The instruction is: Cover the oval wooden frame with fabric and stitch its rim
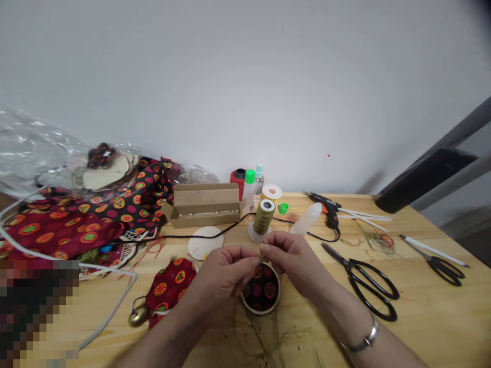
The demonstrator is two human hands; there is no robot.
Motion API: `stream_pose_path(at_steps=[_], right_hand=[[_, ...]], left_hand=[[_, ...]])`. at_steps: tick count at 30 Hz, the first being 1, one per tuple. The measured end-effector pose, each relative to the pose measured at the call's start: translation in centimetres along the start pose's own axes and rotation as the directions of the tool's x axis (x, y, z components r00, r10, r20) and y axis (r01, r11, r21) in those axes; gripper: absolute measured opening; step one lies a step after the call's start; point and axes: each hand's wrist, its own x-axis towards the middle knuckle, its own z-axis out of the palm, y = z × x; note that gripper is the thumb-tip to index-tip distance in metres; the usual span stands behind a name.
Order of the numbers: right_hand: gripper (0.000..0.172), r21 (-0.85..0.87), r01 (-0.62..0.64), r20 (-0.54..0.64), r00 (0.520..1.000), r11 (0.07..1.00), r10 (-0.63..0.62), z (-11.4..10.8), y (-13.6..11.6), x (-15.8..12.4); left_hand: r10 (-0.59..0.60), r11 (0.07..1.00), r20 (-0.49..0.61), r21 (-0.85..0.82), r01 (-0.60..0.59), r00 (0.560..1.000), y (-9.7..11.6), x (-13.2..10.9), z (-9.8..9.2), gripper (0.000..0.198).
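Black-handled metal scissors (350, 267), a black-and-orange glue gun (332, 217), an olive-green thread spool (263, 219) and patterned red cloth (69, 230) indicated a craft workspace.

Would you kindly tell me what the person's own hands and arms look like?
The left hand and right hand are ungloved, and no sleeves show. A shiny, silver-coloured bracelet curves around the right wrist; the left wrist shows none.

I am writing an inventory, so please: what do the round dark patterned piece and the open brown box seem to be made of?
The round dark patterned piece: probably matte fabric, because its motifs resemble those on the crumpled black patterned cloth. The open brown box: likely matte cardboard, judging by its thin folded flaps.
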Motion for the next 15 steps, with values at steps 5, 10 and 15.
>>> stream_pose_path(at_steps=[5, 10, 15], right_hand=[[0.022, -0.022, 0.013, 0.006, 1.000, 1.000, -0.013, -0.14, 0.07, 0.03], [0.024, -0.024, 0.029, 0.004, 1.000, 0.999, -0.029, -0.16, -0.10, -0.02], [0.023, -0.005, 0.018, 0.022, 1.000, 1.000, -0.018, -0.17, -0.26, -0.05]], left_hand=[[-0.005, 1.000, 0.009, 0.015, 0.005, 1.000, -0.08, 0.20, -0.25, 0.018], [0.025, 1.000, 0.063, 0.012, -0.025, 0.998, -0.52, 0.40, -0.70, 0.019], [-0.005, 1.000, 0.047, 0.012, 0.004, 0.999, -0.70, 0.45, -0.73, 0.018]])
